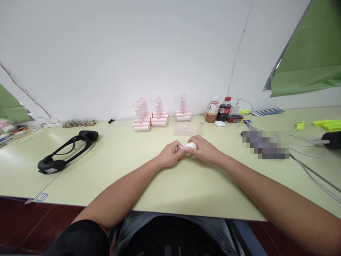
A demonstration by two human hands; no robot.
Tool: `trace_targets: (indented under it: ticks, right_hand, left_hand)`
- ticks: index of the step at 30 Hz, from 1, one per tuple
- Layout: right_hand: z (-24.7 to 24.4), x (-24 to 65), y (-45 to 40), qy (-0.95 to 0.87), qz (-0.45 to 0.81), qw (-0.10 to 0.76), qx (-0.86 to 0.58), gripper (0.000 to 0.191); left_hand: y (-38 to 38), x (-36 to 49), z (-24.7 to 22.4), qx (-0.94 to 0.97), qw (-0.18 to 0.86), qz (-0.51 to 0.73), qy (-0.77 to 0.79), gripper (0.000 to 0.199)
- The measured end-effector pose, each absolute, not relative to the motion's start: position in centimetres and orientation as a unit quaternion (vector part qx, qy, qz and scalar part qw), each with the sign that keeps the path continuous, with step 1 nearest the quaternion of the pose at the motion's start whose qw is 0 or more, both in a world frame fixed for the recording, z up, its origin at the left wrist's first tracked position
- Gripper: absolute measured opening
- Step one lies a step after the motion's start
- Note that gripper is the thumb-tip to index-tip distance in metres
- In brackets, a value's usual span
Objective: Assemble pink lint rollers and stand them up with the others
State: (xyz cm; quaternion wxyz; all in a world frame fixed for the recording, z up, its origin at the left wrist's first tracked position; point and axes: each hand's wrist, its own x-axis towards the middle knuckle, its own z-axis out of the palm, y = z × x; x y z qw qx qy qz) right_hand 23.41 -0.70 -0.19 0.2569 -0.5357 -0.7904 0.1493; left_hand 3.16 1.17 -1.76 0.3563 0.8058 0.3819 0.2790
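Observation:
Both hands meet above the middle of the table. My right hand (204, 149) is closed around a small white roll (191, 145), which looks like the sticky roll of a lint roller. At its left end, the thumb and fingers of my left hand (169, 155) pinch a pale pink part, mostly hidden by the fingers. Just beyond my hands lies a clear pinkish cover (183, 132) with a small pale piece (185, 124) at its back edge. A clear pink handle-like piece (200, 128) stands to its right.
Along the wall stand several pink lint rollers with upright handles (141, 126). To their right are a brown drink bottle (212, 112), a cola bottle (224, 109) and a white case (220, 123). A black headset (68, 153) lies left; cables (306, 142) run right.

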Motion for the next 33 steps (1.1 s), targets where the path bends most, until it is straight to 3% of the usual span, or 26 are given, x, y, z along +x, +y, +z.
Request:
trace_targets:
  ticks: [22,33]
  right_hand:
    - [-0.2,23.2,-0.6,-0.77,0.142,0.255,-0.567,0.048]
    - [-0.4,23.3,-0.5,-0.772,0.113,0.229,-0.581,0.053]
  left_hand:
    - [1.2,3.8,-2.6,0.725,0.472,0.336,0.372,0.035]
    - [1.9,3.9,-3.5,0.739,0.426,0.374,0.364,0.029]
